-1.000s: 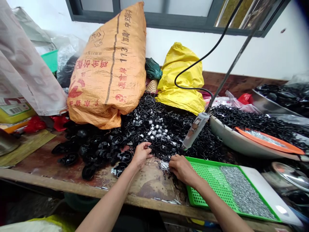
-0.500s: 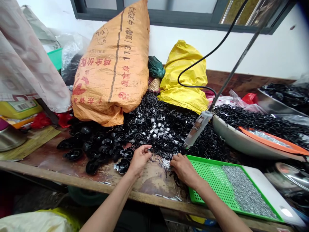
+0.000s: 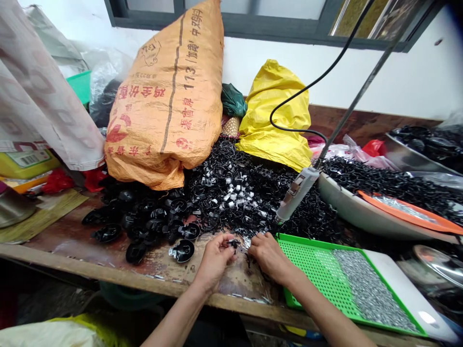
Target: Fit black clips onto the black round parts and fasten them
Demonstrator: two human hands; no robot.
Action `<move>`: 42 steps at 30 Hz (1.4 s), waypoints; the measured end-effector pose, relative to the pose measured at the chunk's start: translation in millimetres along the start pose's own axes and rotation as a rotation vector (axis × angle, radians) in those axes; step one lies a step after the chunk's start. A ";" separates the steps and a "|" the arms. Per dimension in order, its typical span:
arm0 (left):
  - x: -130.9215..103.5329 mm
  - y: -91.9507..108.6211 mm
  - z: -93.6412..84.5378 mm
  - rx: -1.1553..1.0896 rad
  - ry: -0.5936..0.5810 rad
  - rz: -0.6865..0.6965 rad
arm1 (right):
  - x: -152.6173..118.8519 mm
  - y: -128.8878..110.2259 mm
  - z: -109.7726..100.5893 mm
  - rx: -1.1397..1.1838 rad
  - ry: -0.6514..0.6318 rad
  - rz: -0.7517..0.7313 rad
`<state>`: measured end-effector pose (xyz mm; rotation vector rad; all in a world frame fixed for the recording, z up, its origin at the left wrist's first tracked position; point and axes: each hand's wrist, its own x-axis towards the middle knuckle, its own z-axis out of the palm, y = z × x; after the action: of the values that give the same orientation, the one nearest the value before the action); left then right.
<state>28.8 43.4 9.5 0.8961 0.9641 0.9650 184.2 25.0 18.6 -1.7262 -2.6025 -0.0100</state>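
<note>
Between thumb and fingers, my left hand [image 3: 214, 258] pinches a small black plastic part [image 3: 234, 244]. My right hand [image 3: 268, 255] is close beside it, fingers pressed together at a little pile of thin silvery pins [image 3: 247, 242]; what its fingertips hold is too small to make out. Behind both hands spreads a heap of small black parts [image 3: 253, 212] with white pieces [image 3: 231, 193] among them. Round black caster-like pieces [image 3: 183, 250] lie to the left of my left hand.
A grey electric screwdriver [image 3: 297, 195] hangs on a rod above the heap. To the right is a green perforated tray [image 3: 314, 262] with small metal pieces [image 3: 376, 289]. A large bowl [image 3: 354, 217] of black parts carries an orange dish [image 3: 405, 214]. Orange [image 3: 170, 96] and yellow sacks [image 3: 277, 115] stand behind.
My left hand has moved right and toward me with the black part, nearer to my right hand. My right hand has shifted slightly left.
</note>
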 end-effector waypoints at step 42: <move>-33.4 -23.9 5.0 0.137 -0.008 0.137 | -40.1 -48.3 14.9 0.643 0.464 0.200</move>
<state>30.8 3.9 -2.8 1.0922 0.9805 1.0193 155.1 -30.4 3.2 -1.4998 -1.8211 0.3435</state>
